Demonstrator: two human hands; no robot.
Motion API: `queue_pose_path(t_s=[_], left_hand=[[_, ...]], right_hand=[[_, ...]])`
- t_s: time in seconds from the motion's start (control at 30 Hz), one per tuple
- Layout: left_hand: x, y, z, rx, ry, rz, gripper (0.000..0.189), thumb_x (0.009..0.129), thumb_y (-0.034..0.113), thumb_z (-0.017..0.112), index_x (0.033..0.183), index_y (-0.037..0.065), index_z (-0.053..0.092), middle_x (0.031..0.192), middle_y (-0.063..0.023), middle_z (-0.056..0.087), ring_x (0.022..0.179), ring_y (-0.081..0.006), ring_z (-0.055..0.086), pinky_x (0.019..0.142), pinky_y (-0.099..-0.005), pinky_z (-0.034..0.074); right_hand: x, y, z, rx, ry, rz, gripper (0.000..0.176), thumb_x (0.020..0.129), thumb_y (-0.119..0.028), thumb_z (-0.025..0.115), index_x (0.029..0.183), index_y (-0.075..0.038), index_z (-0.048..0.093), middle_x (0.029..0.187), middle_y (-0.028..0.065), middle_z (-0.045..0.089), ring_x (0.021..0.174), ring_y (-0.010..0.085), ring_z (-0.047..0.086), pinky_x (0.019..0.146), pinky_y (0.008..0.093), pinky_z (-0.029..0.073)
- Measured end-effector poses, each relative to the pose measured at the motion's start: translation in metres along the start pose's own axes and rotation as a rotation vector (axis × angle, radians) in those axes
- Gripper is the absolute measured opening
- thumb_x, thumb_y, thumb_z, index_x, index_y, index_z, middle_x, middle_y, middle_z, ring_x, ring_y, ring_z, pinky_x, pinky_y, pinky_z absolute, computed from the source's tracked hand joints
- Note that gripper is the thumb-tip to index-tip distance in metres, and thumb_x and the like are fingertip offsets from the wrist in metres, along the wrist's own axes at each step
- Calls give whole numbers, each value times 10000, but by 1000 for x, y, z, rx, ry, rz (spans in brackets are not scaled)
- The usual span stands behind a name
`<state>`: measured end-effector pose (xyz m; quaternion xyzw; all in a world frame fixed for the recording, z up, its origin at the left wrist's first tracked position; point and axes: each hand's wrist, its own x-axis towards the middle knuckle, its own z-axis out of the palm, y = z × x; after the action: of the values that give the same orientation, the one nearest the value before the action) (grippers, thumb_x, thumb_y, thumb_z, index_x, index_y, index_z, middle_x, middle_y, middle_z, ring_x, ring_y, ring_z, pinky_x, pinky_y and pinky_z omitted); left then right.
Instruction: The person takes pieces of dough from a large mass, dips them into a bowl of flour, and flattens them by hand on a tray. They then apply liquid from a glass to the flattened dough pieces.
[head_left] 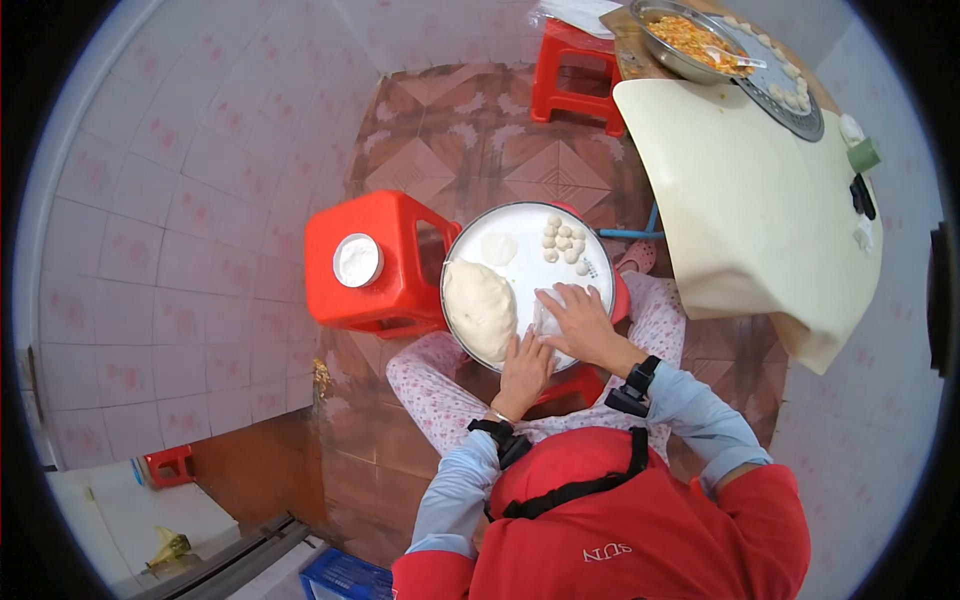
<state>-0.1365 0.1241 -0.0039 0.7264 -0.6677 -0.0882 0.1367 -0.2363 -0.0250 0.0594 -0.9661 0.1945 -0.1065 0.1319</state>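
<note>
On round tray (pixel 512 272): right hand (pixel 580 322) flat, grip released, pressing small dough piece (pixel 548 312); left hand (pixel 525 366) open-fingered beside dough lump (pixel 478 305).

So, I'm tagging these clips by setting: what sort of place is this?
Likely a home kitchen: tiled wall, a round tray holding dough on a stool, and a metal bowl of filling on the table.

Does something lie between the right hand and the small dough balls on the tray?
Nothing visible does. Between the right hand and the small dough balls there is only bare tray. The big dough lump lies off to the left.
</note>
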Motion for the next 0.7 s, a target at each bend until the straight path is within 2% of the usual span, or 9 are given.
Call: queue_pose_path(t_s=[0.07, 0.27, 0.33, 0.4, 0.47, 0.5, 0.53, 0.6, 0.7], left_hand=[[-1, -1, 2, -13, -39, -10, 398, 896, 280, 580, 1194, 16, 584, 1236, -157, 570, 1295, -311, 441, 1058, -513, 316], [-1, -1, -1, -31, 58, 10, 427, 899, 281, 582, 1233, 17, 563, 1281, -166, 536, 1266, -317, 450, 1034, -502, 343], [-1, -2, 1, -12, 59, 18, 464, 897, 284, 580, 1283, 29, 534, 1354, -159, 498, 1279, -309, 440, 1048, -495, 335], [-2, -2, 1, -12, 65, 12, 473, 896, 283, 581, 1292, 30, 525, 1372, -156, 487, 1282, -306, 438, 1051, -493, 332], [0, -1, 0, -13, 73, 4, 482, 895, 283, 582, 1301, 31, 517, 1390, -153, 475, 1286, -302, 435, 1055, -491, 329], [1, 1, -1, -7, 79, -10, 482, 895, 280, 581, 1303, 32, 514, 1385, -154, 477, 1284, -303, 437, 1055, -490, 329], [1, 4, 0, -2, 82, -26, 482, 895, 277, 580, 1305, 33, 511, 1380, -154, 479, 1282, -304, 439, 1054, -489, 329], [4, 15, 0, -20, 77, -66, 474, 897, 270, 578, 1303, 34, 513, 1375, -155, 482, 1280, -305, 441, 1056, -489, 328], [9, 19, -3, -148, 48, -83, 455, 901, 257, 573, 1298, 40, 519, 1363, -150, 491, 1277, -305, 444, 1053, -483, 331]], right_hand=[[3, -3, 5, -35, 64, -23, 920, 667, -416, 781, 1434, -124, 367, 1230, 179, 490, 1063, 339, 494, 875, 488, 376], [27, 8, 11, -92, -69, 39, 851, 669, -445, 771, 1372, -99, 436, 1180, 171, 534, 1052, 332, 543, 867, 471, 448], [36, 20, 12, 82, -113, 141, 855, 668, -462, 780, 1361, -89, 445, 1146, 175, 552, 988, 342, 585, 811, 476, 489], [41, 33, 12, 179, -80, 194, 873, 672, -475, 789, 1365, -77, 437, 1142, 197, 571, 988, 367, 602, 823, 485, 496], [43, 44, 12, 365, -63, 480, 896, 678, -482, 790, 1370, -49, 421, 1200, 230, 571, 1088, 386, 580, 903, 461, 480], [41, 47, 5, 425, 10, 507, 915, 686, -477, 789, 1373, -15, 400, 1258, 256, 555, 1164, 394, 552, 960, 431, 455], [37, 51, 1, 423, 10, 503, 915, 686, -477, 789, 1373, -15, 400, 1258, 256, 555, 1164, 394, 552, 960, 431, 455], [25, 57, -5, 636, 85, 623, 914, 703, -464, 784, 1370, 13, 381, 1274, 267, 544, 1171, 383, 554, 980, 410, 441], [5, 72, 7, 776, 148, 624, 888, 719, -435, 784, 1360, 23, 376, 1256, 275, 549, 1161, 361, 564, 971, 398, 444]])
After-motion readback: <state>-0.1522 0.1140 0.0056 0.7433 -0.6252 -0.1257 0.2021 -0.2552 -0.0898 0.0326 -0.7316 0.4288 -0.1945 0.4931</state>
